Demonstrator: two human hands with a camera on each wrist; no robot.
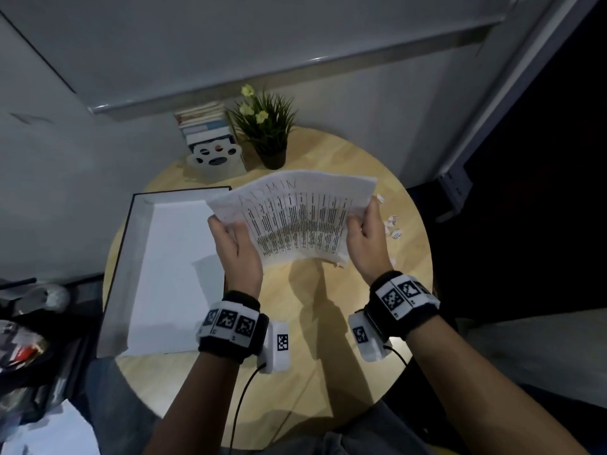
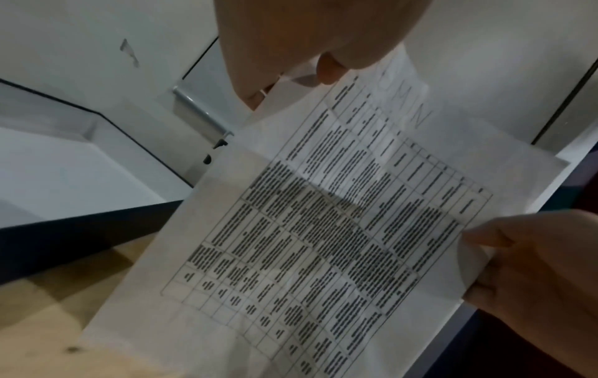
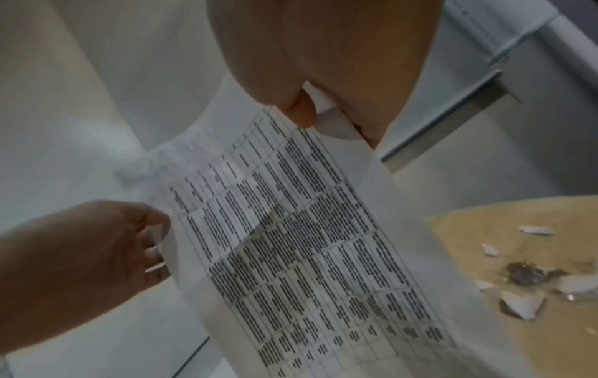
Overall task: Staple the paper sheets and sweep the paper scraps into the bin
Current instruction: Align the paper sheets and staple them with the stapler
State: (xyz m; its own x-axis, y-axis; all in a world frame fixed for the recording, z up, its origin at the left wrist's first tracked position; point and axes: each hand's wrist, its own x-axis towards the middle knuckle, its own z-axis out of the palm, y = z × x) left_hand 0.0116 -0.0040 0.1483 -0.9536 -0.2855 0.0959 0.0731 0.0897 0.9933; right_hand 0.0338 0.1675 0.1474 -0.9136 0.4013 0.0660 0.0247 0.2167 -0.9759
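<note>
A stack of paper sheets [image 1: 295, 215] printed with a table hangs in the air above the round wooden table [image 1: 328, 323]. My left hand [image 1: 236, 247] grips its left edge and my right hand [image 1: 364, 238] grips its right edge, thumbs on top. The left wrist view has the printed sheets [image 2: 323, 230] with my left hand [image 2: 291, 51] pinching the upper corner and my right hand [image 2: 534, 268] on the far edge. From the right wrist, the sheets [image 3: 307, 243] run between my right hand [image 3: 323, 76] and left hand [image 3: 80, 255]. Small paper scraps [image 1: 392, 224] [image 3: 521, 304] lie on the table at the right. No stapler or bin shows.
A large dark-rimmed box lid [image 1: 131, 244] with a white inside lies on the table's left. At the back stand a rack of books [image 1: 210, 136] and a potted plant [image 1: 266, 126]. Cluttered things [image 1: 29, 339] sit lower left. The table drops off close behind the scraps.
</note>
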